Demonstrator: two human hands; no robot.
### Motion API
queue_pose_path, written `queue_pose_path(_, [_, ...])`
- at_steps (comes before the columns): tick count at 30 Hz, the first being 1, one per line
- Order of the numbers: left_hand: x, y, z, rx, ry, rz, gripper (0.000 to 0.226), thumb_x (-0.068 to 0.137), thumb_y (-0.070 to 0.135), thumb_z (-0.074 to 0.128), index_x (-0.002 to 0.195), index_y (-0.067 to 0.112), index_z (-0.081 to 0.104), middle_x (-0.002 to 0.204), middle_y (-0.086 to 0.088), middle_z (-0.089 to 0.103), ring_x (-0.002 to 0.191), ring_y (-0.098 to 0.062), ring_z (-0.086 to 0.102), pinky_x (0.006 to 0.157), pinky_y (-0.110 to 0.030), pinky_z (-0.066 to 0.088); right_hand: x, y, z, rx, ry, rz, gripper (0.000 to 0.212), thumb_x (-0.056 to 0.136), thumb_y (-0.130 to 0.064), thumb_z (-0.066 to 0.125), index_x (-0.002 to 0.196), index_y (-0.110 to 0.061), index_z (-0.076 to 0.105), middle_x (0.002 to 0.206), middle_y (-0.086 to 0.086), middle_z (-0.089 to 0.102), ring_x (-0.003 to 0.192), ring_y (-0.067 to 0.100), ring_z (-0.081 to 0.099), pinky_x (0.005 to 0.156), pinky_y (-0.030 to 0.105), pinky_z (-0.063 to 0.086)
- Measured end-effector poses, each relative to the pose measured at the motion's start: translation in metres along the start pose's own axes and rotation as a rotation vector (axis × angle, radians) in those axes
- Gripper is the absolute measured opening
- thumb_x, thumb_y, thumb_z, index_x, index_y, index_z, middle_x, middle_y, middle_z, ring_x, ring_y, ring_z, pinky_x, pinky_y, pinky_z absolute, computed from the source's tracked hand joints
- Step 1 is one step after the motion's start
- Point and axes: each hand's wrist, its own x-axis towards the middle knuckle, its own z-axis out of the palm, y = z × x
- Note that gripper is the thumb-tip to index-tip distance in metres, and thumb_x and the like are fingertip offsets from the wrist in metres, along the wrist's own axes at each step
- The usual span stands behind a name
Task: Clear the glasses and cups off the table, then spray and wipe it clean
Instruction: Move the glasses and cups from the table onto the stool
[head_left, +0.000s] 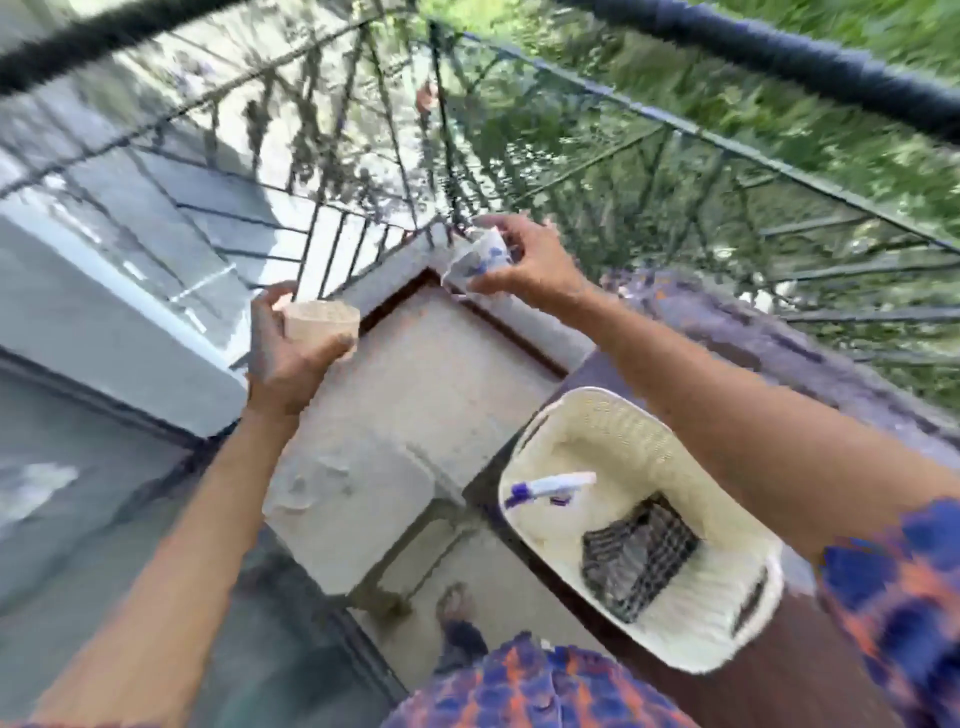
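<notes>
On a balcony edged by a dark railing (571, 171), a person stands over a small pale surface (415, 395) with a cup in each of the two hands, both cups lifted clear of the top. The left hand (283, 358) is wrapped around a beige cup (322, 325), fingers curled at its side and thumb across the near wall, holding it just above the surface's left edge. The right hand (530, 265) pinches a white cup with blue marks (480, 260) between thumb and fingers, tilted, over the far corner near the railing. Motion blur softens both cups, so whether anything is inside them cannot be told.

By the look of things, the clearing step is in hand: the visible part of the surface carries no other glass or cup. The next move likely calls for carrying both cups off somewhere steady, keeping the tilted white one from spilling or slipping near the railing, then freeing the hands for the cleaning.

What that cleaning needs waits close by. A cream basket (727, 644) sits to the person's right on a dark brown ledge (779, 696), below the right forearm and well apart from both hands. Inside it lie a spray bottle (550, 488) with a purple nozzle and a dark checked cloth (639, 558), neither touched.
</notes>
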Motion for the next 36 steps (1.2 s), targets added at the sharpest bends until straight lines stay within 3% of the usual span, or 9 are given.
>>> queue_pose_path(3, [-0.014, -0.065, -0.065, 0.032, 0.192, -0.188, 0.082, 0.055, 0.029, 0.083, 0.125, 0.031, 0.042, 0.126, -0.01, 0.058, 0.106, -0.025, 0.062, 0.089, -0.03, 0.055, 0.047, -0.016, 0.089, -0.329, -0.236, -0.061, 0.09, 0.054, -0.045, 0.081, 0.137, -0.019, 0.057, 0.096, 0.0, 0.065, 0.083, 0.01, 0.061, 0.078, 0.025, 0.049])
queue_pose_path(5, [-0.032, -0.108, -0.088, 0.024, 0.281, -0.316, 0.082, 0.061, 0.014, 0.087, 0.13, 0.021, 0.045, 0.121, -0.01, 0.055, 0.102, -0.026, 0.059, 0.085, -0.029, 0.052, 0.065, -0.017, 0.149, -0.45, -0.405, -0.045, 0.091, 0.056, -0.046, 0.079, 0.139, -0.018, 0.055, 0.092, -0.001, 0.071, 0.085, 0.013, 0.068, 0.077, 0.029, 0.054])
queue_pose_path(7, [-0.051, -0.151, -0.092, 0.021, 0.326, -0.442, 0.083, 0.071, 0.001, 0.087, 0.142, 0.008, 0.045, 0.122, -0.012, 0.056, 0.107, -0.029, 0.059, 0.087, -0.028, 0.048, 0.068, -0.006, 0.201, -0.605, -0.485, -0.007, 0.085, 0.06, -0.042, 0.078, 0.138, -0.016, 0.056, 0.109, 0.005, 0.072, 0.104, 0.021, 0.067, 0.086, 0.03, 0.053])
queue_pose_path(10, [-0.083, -0.214, -0.084, -0.012, 0.331, -0.696, 0.091, 0.072, 0.006, 0.089, 0.151, 0.009, 0.044, 0.138, -0.015, 0.057, 0.124, -0.03, 0.057, 0.1, -0.03, 0.044, 0.055, 0.031, 0.277, -0.738, -0.556, 0.126, 0.083, 0.059, -0.052, 0.073, 0.134, -0.018, 0.059, 0.129, 0.011, 0.062, 0.12, 0.029, 0.058, 0.099, 0.032, 0.048])
queue_pose_path(13, [-0.114, -0.27, -0.066, 0.003, 0.273, -0.899, 0.107, 0.053, 0.027, 0.094, 0.15, 0.017, 0.048, 0.139, -0.012, 0.058, 0.128, -0.033, 0.056, 0.109, -0.038, 0.045, 0.025, 0.087, 0.324, -0.78, -0.63, 0.277, 0.051, 0.074, -0.043, 0.076, 0.115, -0.015, 0.066, 0.119, 0.012, 0.064, 0.111, 0.03, 0.062, 0.086, 0.029, 0.049])
queue_pose_path(15, [-0.13, -0.306, -0.053, 0.081, 0.215, -0.96, 0.107, 0.051, 0.032, 0.094, 0.148, 0.021, 0.05, 0.138, -0.009, 0.055, 0.127, -0.032, 0.055, 0.109, -0.044, 0.045, 0.005, 0.126, 0.343, -0.802, -0.655, 0.355, 0.051, 0.071, -0.037, 0.078, 0.117, -0.018, 0.064, 0.121, 0.009, 0.061, 0.11, 0.03, 0.063, 0.083, 0.029, 0.049])
queue_pose_path(21, [-0.14, -0.363, -0.023, 0.24, 0.205, -0.918, 0.083, 0.065, 0.02, 0.091, 0.14, 0.023, 0.055, 0.136, -0.005, 0.05, 0.123, -0.029, 0.052, 0.099, -0.031, 0.04, -0.032, 0.22, 0.364, -0.809, -0.58, 0.433, 0.057, 0.073, -0.038, 0.075, 0.124, -0.022, 0.054, 0.121, 0.006, 0.054, 0.105, 0.033, 0.062, 0.09, 0.043, 0.053])
queue_pose_path(29, [-0.111, -0.407, -0.026, 0.276, 0.236, -0.793, 0.079, 0.066, 0.011, 0.09, 0.132, 0.015, 0.048, 0.133, -0.005, 0.048, 0.117, -0.027, 0.051, 0.087, -0.025, 0.034, -0.015, 0.269, 0.389, -0.797, -0.379, 0.37, 0.049, 0.08, -0.039, 0.072, 0.121, -0.024, 0.051, 0.119, 0.005, 0.052, 0.109, 0.028, 0.053, 0.089, 0.041, 0.048])
queue_pose_path(36, [-0.114, -0.413, -0.033, 0.329, 0.125, -0.71, 0.097, 0.06, 0.01, 0.093, 0.142, 0.013, 0.041, 0.14, -0.006, 0.046, 0.13, -0.029, 0.044, 0.106, -0.031, 0.034, -0.01, 0.268, 0.4, -0.847, -0.472, 0.435, 0.064, 0.073, -0.015, 0.076, 0.128, -0.026, 0.045, 0.127, 0.005, 0.045, 0.117, 0.029, 0.048, 0.089, 0.036, 0.044])
